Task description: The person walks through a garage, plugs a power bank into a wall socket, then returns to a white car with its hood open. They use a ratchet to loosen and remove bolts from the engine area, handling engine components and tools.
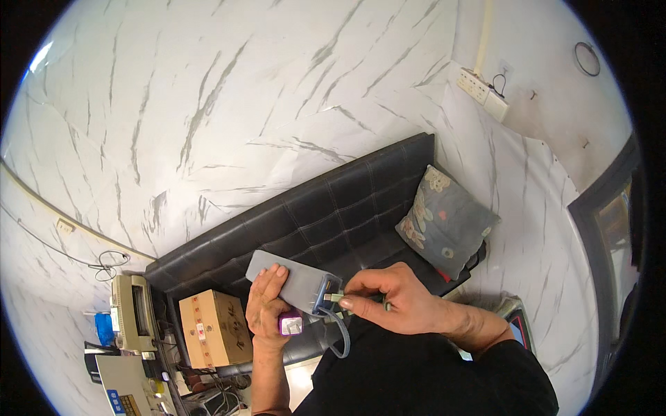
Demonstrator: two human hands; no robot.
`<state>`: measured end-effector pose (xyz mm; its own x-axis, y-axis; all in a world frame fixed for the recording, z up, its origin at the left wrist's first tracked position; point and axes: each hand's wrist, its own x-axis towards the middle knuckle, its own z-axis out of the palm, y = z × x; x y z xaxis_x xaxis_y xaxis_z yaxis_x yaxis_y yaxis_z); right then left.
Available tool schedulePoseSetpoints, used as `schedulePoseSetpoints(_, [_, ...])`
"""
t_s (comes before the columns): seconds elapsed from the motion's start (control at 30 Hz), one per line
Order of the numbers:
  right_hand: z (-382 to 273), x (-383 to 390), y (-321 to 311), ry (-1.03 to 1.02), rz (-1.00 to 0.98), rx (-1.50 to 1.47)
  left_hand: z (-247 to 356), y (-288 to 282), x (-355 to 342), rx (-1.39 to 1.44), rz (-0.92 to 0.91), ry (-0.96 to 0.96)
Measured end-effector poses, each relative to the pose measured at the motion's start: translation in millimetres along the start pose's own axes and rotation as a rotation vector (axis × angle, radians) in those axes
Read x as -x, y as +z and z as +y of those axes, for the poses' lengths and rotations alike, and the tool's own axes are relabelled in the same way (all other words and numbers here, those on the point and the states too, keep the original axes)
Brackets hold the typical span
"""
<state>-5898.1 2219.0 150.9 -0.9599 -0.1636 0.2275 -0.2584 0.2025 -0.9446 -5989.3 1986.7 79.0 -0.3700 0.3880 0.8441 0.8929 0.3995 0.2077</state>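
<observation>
"Where is the flat grey device (295, 281) being held?"

"In front of the body, before the black sofa (312, 208), it is being supported by the left hand (263, 305), whose fingers are being curled around one side; a purple charger (291, 324) is also being gripped there."

"And the right hand (395, 298)?"

"A pale green plug (333, 297) is being pinched by its fingers at the device's end, beside the looped strap (345, 338)."

"Which step is being done?"

"Apparently, a port is being used; whether the plug is being inserted or withdrawn cannot be told."

"What is being called for next?"

"Probably straight alignment, with the device being steadied."
</observation>
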Motion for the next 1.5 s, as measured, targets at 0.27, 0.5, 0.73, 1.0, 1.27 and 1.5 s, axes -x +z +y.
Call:
schedulePoseSetpoints(0.27, [14,4,-43,0.041,-0.137,-0.047,24,4,-22,-0.187,-0.164,0.074])
schedulePoseSetpoints(0.5, [29,-7,-75,0.116,-0.306,-0.117,37,-4,-44,-0.273,-0.328,0.218])
schedulePoseSetpoints(0.73, [63,-1,-71,0.314,-0.432,-0.460,48,-7,-62,-0.298,-0.473,0.261])
schedulePoseSetpoints(1.0, [77,11,-65,0.273,-0.424,-0.442,55,-9,-61,-0.305,-0.591,0.313])
schedulePoseSetpoints(1.27, [85,29,-57,0.325,-0.352,-0.468,50,4,-60,-0.241,-0.632,0.357])
schedulePoseSetpoints(1.5, [104,46,-84,0.508,-0.174,-0.867,51,52,-75,-0.110,-0.624,0.430])
